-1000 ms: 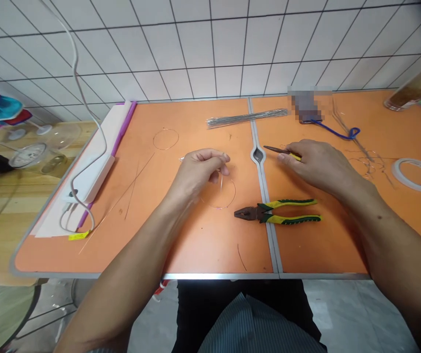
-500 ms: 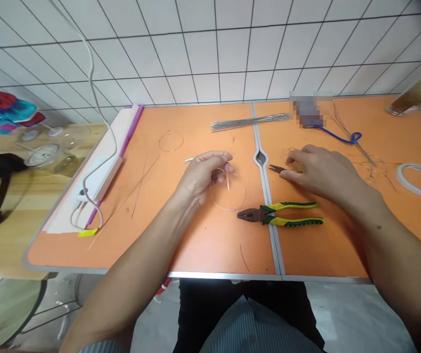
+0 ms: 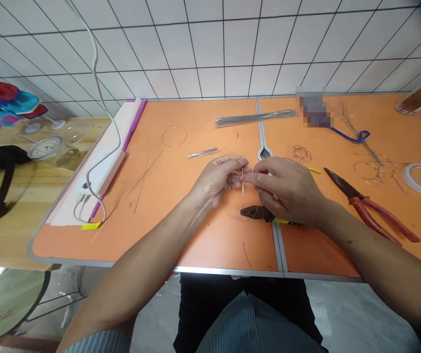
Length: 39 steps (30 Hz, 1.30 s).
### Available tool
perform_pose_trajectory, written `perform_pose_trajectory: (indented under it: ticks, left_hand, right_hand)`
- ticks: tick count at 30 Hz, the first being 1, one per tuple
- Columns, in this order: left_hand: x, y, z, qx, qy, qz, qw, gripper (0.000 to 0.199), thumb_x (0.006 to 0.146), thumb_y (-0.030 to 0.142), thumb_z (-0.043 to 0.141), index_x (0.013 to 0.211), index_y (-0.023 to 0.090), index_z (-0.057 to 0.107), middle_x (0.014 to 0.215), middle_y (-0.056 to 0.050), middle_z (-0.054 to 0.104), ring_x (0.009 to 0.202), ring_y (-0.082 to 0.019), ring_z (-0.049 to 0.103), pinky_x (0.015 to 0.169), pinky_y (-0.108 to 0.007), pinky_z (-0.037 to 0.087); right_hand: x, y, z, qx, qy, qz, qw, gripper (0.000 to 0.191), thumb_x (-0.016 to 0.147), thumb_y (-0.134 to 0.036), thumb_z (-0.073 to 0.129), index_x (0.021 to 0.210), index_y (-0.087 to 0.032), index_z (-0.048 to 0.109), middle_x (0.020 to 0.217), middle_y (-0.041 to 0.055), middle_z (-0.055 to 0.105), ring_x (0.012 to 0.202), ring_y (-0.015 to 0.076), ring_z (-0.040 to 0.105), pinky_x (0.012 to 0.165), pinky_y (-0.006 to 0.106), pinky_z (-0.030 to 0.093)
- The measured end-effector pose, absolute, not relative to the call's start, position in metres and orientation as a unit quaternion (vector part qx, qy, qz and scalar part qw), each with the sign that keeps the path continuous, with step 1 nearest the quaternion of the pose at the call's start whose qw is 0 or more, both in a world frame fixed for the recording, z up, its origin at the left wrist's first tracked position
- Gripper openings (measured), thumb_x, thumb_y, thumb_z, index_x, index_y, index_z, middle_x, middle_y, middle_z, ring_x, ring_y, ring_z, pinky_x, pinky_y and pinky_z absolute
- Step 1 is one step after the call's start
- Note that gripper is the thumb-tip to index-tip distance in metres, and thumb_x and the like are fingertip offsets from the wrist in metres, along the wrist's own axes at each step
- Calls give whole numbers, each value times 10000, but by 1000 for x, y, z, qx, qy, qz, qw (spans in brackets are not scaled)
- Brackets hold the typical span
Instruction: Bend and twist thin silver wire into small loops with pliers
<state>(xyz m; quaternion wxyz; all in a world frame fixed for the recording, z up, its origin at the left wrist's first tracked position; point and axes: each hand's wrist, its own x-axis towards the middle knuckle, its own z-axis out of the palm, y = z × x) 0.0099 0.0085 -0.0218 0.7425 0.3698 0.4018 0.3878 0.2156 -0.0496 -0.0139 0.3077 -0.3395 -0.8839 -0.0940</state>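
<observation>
My left hand (image 3: 219,179) is closed, its thumb and fingers pinching a thin pale straight wire (image 3: 243,189) that points down. A fine wire loop (image 3: 236,219) hangs below these fingers. My right hand (image 3: 291,189) meets the left one, fingertips pinched beside the wire; what they hold, if anything, is too small to make out. Under the right hand lie combination pliers (image 3: 254,212), their yellow-green handles mostly hidden. A yellow handle end (image 3: 313,170) shows past its knuckles. Red-handled long-nose pliers (image 3: 360,198) lie to the right, near my forearm.
Behind my hands lie a bundle of straight wires (image 3: 254,118), short wire pieces (image 3: 203,153) and a tangled wire coil (image 3: 300,153). A tape roll (image 3: 408,171) is at the right. On the left rests a white power strip (image 3: 103,182) with a cable.
My right hand has come left from beside the tangled wire to my left fingertips, now covering the combination pliers' handles. The red-handled pliers have come into sight. The view has shifted slightly.
</observation>
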Motion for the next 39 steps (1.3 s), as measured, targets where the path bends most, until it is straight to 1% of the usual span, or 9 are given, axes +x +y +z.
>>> perform_pose_trajectory:
  ticks: [4,9,13,16,21,25,30,35,39]
  left_hand:
    - [13,6,-18,392,399,398,727,148,941,136,741,799,126,783,769,-27,753,437,-49,554,463,-197,451]
    - [16,3,-15,397,412,401,715,195,948,81,700,774,125,775,743,-9,727,431,-55,573,472,-204,473]
    - [18,2,-18,362,412,387,741,174,937,81,708,778,126,761,756,-12,727,446,-61,589,457,-203,466]
    - [20,0,-19,354,406,380,752,180,940,72,706,775,126,753,763,-14,728,436,-52,572,444,-197,445]
    - [22,-1,-16,359,391,386,754,239,992,52,666,774,121,738,737,1,704,403,-28,516,435,-184,389]
    - [21,1,-18,346,388,387,761,241,1008,62,659,785,113,735,701,-2,696,408,-33,507,439,-182,381]
    - [21,1,-22,337,379,362,782,168,961,95,720,799,97,765,729,-41,730,441,-30,494,432,-174,362]
    - [21,0,-21,333,378,360,785,170,971,128,741,805,99,764,673,-4,671,406,-15,447,402,-168,303]
    - [22,-1,-18,326,384,358,786,161,1009,128,718,854,110,759,685,13,666,400,-18,466,421,-172,340]
  right_hand:
    - [213,-53,-15,-363,-884,-57,290,347,973,-108,569,1210,-223,795,1083,71,804,880,226,700,741,371,489]
    - [211,-50,-28,-416,-863,-20,285,364,984,-65,570,1243,-222,771,1081,57,827,939,216,752,749,335,514]
    - [210,-48,-36,-419,-862,-91,272,270,1024,-51,600,1086,-235,787,1039,29,826,847,185,716,678,329,431]
    - [210,-47,-38,-396,-860,-145,288,253,1026,-47,618,1038,-224,798,1014,20,825,800,168,678,652,330,382]
    - [212,-48,-34,-384,-861,-156,294,265,1044,-41,594,1016,-207,798,1024,15,835,807,153,681,667,319,394]
    - [210,-48,-35,-421,-851,-159,271,248,1064,-100,591,1048,-233,799,1060,10,830,803,158,673,662,338,384]
    - [208,-48,-41,-428,-843,-152,288,246,1134,-216,581,994,-275,774,952,-11,824,784,171,680,704,368,422]
    - [217,-47,-40,-394,-861,-156,283,247,1143,-211,577,1190,-273,811,1021,19,861,888,203,748,733,385,476]
    - [221,-45,-35,-352,-853,-234,305,271,1123,-162,604,1260,-264,814,1093,30,885,924,200,774,724,366,502]
